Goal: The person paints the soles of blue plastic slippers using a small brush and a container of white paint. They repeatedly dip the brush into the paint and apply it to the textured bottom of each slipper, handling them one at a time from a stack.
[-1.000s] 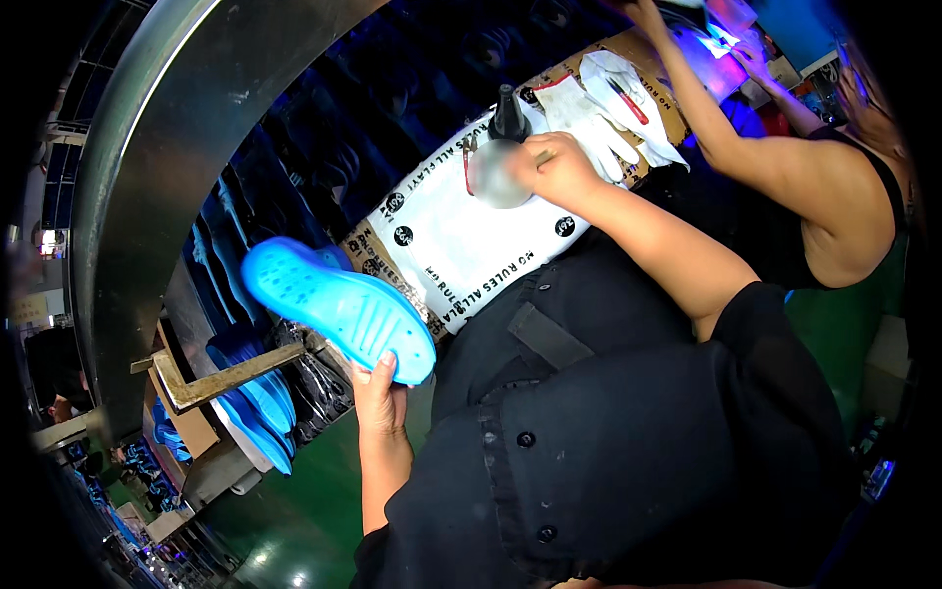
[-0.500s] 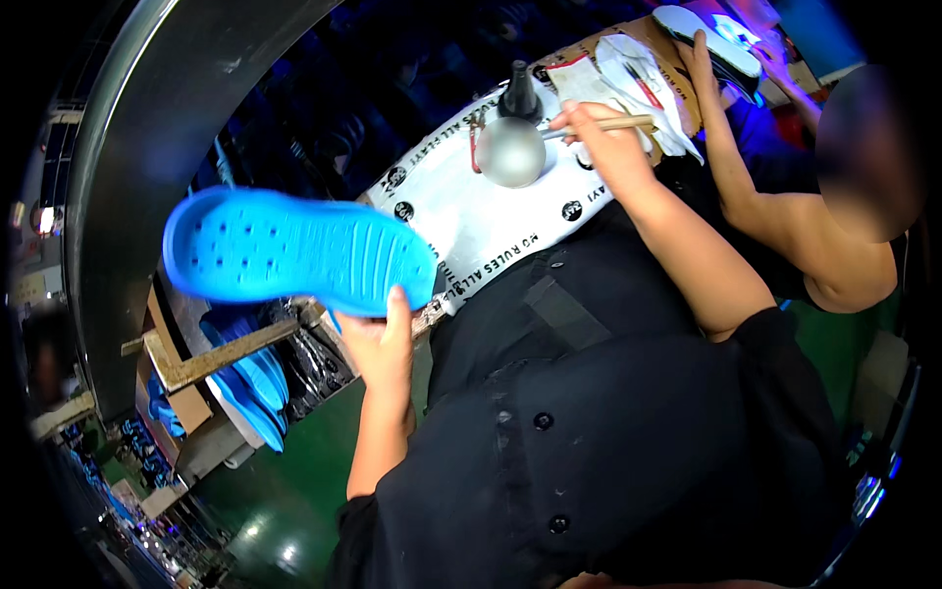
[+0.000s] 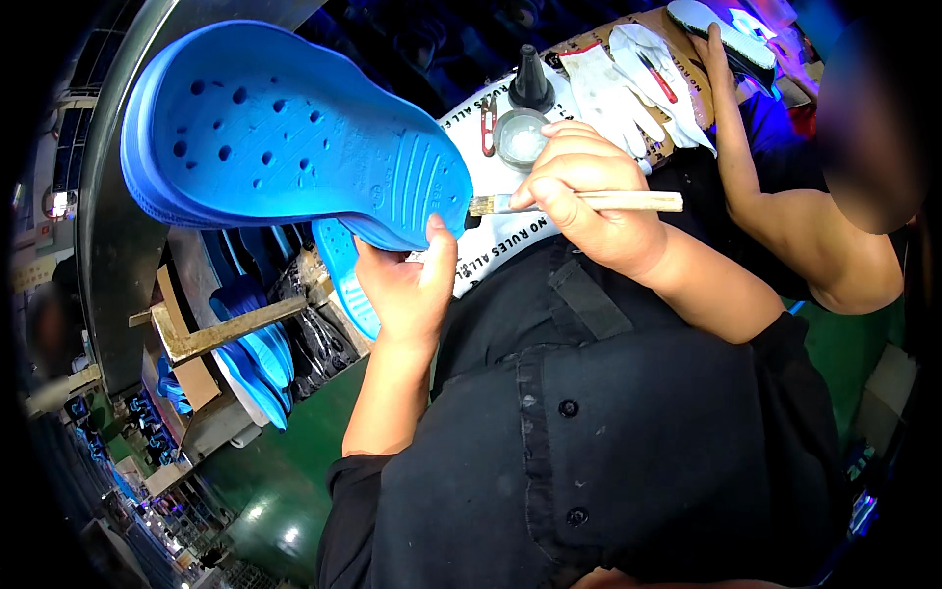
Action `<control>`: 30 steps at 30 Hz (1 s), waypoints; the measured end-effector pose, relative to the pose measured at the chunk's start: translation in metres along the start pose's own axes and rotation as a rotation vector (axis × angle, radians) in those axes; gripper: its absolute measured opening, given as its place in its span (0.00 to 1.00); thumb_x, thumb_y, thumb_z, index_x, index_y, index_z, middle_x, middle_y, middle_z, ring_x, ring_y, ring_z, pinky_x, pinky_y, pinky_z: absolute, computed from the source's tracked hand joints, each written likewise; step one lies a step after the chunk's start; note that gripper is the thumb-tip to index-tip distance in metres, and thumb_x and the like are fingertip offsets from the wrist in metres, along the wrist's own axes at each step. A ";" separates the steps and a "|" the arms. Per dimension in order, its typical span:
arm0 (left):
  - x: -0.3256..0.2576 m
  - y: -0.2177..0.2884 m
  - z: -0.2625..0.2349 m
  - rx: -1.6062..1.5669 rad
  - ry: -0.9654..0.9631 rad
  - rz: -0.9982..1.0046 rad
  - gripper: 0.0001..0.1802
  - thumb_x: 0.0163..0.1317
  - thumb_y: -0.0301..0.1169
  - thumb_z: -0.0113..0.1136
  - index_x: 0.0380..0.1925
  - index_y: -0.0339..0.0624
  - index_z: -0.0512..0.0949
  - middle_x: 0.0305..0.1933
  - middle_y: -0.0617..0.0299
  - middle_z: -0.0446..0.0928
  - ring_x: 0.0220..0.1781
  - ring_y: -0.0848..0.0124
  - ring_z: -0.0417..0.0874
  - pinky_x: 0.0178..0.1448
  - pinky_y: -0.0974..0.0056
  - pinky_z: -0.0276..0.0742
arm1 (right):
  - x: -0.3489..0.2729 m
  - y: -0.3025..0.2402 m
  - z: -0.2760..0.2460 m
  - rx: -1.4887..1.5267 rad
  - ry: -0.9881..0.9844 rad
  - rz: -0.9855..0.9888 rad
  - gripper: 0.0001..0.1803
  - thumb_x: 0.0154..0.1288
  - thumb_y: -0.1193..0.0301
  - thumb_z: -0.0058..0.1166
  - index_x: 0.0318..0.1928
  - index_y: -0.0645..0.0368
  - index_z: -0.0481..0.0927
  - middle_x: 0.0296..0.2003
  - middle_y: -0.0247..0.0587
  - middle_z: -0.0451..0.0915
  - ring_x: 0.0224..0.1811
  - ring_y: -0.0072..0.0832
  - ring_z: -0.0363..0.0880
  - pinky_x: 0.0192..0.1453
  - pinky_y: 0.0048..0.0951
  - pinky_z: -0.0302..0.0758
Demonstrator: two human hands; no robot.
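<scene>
One large blue perforated shoe sole [image 3: 285, 133] occupies the upper left, raised above the bench with its flat face to the camera. The left hand [image 3: 407, 290] grips it at the heel end, thumb over the ridged edge and fingers closed behind. A second blue sole [image 3: 343, 275] shows partly beneath the first, just behind that hand. Below left, a stack of further blue soles [image 3: 257, 368] stands on edge beside a brown cardboard box [image 3: 191, 368]; their number cannot be counted.

One white printed sheet [image 3: 486, 231] with black lettering and round black marks lies on the bench, partly hidden by the hands. On it stands one small round metal dish [image 3: 520, 139] holding a pale substance, with one black cone-shaped nozzle [image 3: 531, 83] just behind and one pair of red-handled snips [image 3: 488, 123] beside. White gloves [image 3: 628, 93] lie to the right.

The right hand [image 3: 589, 201] is closed round one wooden-handled brush [image 3: 579, 202], bristles pointing toward the raised sole.

A co-worker's forearm [image 3: 775, 211] reaches across at upper right.
</scene>
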State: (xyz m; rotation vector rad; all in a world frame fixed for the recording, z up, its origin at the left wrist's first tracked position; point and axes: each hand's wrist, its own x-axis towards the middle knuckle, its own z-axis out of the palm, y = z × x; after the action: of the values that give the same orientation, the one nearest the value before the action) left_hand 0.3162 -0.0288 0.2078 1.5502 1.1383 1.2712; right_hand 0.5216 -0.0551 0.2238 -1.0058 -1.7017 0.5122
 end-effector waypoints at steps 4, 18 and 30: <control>-0.003 0.000 -0.002 0.017 -0.041 -0.012 0.26 0.55 0.22 0.61 0.53 0.30 0.63 0.49 0.52 0.74 0.50 0.67 0.76 0.58 0.63 0.69 | -0.003 0.001 0.005 -0.071 -0.030 -0.010 0.11 0.64 0.70 0.50 0.25 0.59 0.80 0.23 0.35 0.79 0.30 0.30 0.77 0.57 0.41 0.66; -0.005 -0.007 -0.003 0.126 0.021 0.097 0.22 0.50 0.23 0.62 0.45 0.30 0.69 0.38 0.53 0.79 0.38 0.69 0.81 0.47 0.66 0.75 | 0.002 0.006 0.017 -0.092 0.023 -0.093 0.11 0.60 0.69 0.55 0.22 0.58 0.80 0.18 0.36 0.76 0.24 0.32 0.74 0.38 0.32 0.67; -0.007 -0.012 -0.003 0.140 0.044 0.119 0.22 0.49 0.24 0.63 0.45 0.30 0.69 0.36 0.51 0.79 0.37 0.67 0.81 0.45 0.65 0.75 | 0.000 0.003 0.017 -0.170 -0.014 -0.119 0.08 0.56 0.69 0.59 0.22 0.57 0.81 0.19 0.34 0.76 0.24 0.32 0.72 0.39 0.32 0.66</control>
State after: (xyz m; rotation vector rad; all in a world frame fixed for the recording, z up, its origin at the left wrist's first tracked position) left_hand 0.3106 -0.0318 0.1956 1.7231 1.1998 1.3331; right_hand 0.5069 -0.0517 0.2154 -1.0149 -1.8284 0.3019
